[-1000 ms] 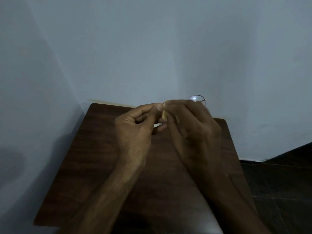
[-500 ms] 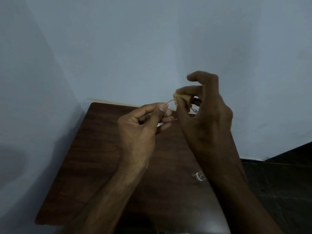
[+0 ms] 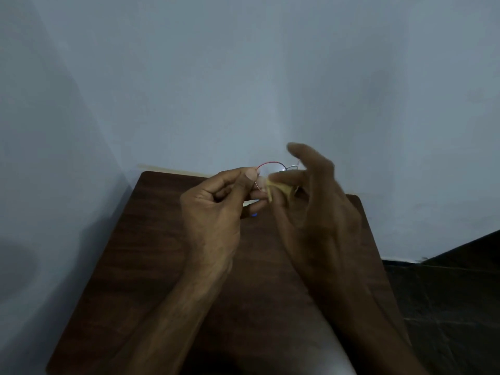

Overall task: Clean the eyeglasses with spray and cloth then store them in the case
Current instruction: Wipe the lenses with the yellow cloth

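My left hand [image 3: 216,212] pinches the left rim of thin wire-rimmed eyeglasses [image 3: 270,165], held in the air above the far part of the dark wooden table [image 3: 151,266]. The red-tinted rim and a lens with a bright glint show above my fingers. My right hand [image 3: 316,212] presses a small yellow cloth [image 3: 281,186] against the lens between thumb and fingers, its index finger lifted and blurred. A spray bottle and a case are hidden or out of view; a small blue spot [image 3: 254,214] shows under my left hand.
The table stands in a corner between two pale blue-grey walls [image 3: 243,77]. A pale strip [image 3: 167,169] runs along its far edge. Dark floor [image 3: 454,307] lies to the right of the table.
My right hand with the cloth rose from the glasses and has come back down onto the lens. My left hand has stayed nearly still, holding the frame.
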Available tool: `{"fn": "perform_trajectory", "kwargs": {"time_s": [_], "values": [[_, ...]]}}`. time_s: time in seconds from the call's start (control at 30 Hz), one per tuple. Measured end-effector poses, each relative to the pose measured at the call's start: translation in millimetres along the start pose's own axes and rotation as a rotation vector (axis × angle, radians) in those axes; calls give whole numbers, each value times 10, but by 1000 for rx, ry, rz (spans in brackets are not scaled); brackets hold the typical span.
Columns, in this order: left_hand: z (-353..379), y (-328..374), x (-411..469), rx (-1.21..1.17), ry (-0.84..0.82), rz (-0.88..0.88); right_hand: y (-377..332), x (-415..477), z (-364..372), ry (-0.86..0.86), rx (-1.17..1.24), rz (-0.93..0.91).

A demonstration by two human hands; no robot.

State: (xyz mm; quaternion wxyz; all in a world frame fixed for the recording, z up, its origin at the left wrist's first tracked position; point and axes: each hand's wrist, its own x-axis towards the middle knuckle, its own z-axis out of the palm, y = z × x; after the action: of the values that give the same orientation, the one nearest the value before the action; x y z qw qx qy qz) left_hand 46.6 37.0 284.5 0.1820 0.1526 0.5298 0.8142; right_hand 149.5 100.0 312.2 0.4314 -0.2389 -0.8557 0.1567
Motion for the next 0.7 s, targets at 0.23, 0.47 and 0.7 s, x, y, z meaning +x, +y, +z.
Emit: {"fn": "perform_trajectory", "kwargs": {"time_s": [0.23, 0.47, 0.7], "values": [[26, -7, 3, 8, 0, 20, -20, 92, 74, 10, -40, -21], [46, -53, 33, 18, -5, 21, 55, 244, 100, 25, 0, 24], [2, -75, 22, 3, 13, 21, 129, 158, 125, 16, -3, 12]]}}
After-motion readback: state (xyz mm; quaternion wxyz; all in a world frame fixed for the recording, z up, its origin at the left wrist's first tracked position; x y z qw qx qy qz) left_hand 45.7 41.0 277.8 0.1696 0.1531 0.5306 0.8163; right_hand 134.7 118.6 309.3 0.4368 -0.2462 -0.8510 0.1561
